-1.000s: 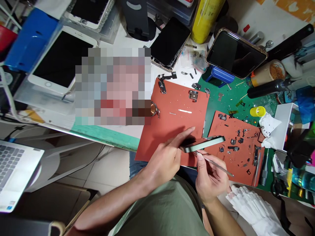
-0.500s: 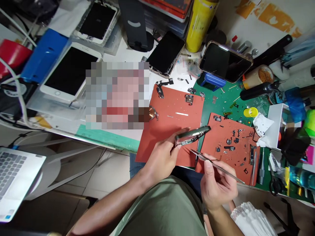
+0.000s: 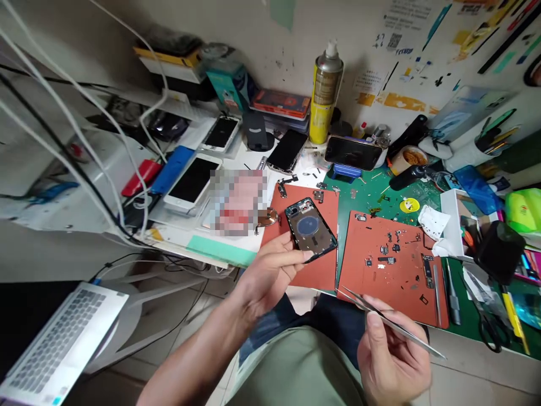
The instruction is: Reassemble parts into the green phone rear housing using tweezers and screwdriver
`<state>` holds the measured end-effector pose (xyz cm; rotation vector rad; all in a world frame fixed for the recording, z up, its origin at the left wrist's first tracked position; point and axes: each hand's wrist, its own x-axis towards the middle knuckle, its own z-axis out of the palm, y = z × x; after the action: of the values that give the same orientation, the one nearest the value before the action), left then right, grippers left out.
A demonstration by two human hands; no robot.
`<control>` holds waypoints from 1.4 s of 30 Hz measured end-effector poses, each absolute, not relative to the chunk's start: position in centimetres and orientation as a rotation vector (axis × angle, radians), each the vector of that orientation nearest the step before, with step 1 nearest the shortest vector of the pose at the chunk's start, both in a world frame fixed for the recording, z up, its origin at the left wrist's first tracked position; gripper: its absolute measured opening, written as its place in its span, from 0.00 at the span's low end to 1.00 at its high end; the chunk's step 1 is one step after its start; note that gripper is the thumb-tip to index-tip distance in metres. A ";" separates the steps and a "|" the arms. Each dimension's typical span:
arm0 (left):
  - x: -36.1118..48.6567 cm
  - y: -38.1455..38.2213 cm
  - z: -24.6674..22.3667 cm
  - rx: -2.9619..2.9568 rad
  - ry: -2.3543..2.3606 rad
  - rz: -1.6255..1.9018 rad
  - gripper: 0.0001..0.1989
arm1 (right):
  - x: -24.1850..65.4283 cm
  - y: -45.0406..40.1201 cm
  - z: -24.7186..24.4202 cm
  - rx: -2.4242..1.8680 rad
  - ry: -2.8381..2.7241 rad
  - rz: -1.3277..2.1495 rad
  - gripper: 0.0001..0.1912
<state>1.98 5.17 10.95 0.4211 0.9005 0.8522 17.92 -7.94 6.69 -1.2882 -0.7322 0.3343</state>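
Note:
My left hand [image 3: 281,262] grips an opened phone housing [image 3: 325,239] by its near left edge. The housing is tilted so its inside shows, with a round charging coil in the middle and a camera cutout at the far end. My right hand [image 3: 393,349] pinches a pair of metal tweezers [image 3: 380,313] with the tips slightly apart, pointing up and left, away from the housing. Under the housing lies a reddish-brown mat [image 3: 276,225]. A second such mat [image 3: 355,270] at the right carries several tiny phone parts [image 3: 391,260] and screws.
Several phones lie along the back, among them a white one [image 3: 192,180] and a dark one [image 3: 287,151]. Another phone [image 3: 353,153] leans on a blue stand. A yellow spray can [image 3: 321,107] stands behind. Scissors [image 3: 492,332] lie at the right; a laptop [image 3: 63,338] sits at lower left.
The phone housing has turned from nearly edge-on to showing its inside, and my left hand has rotated with it. My right hand and the tweezers are farther from it. The view has tilted up.

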 end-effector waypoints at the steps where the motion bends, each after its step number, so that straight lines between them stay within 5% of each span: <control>1: 1.9 5.2 11.4 0.419 0.895 0.855 0.23 | 17.8 -8.1 6.7 -1.271 -0.736 0.344 0.10; 15: 1.8 4.3 12.7 0.362 0.988 0.867 0.06 | 18.2 -9.9 7.4 -1.135 -0.778 0.300 0.16; 28: 2.8 2.7 9.8 0.651 1.023 1.080 0.32 | 18.2 -9.7 7.2 -1.205 -0.747 0.372 0.12; 42: 2.4 0.3 1.3 1.138 1.360 1.020 0.07 | 17.2 -5.5 1.5 -1.304 -1.028 0.583 0.12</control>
<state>2.35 0.26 1.31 1.1379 1.3595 1.0201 17.19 -5.55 1.47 -1.3043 -1.0276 0.5831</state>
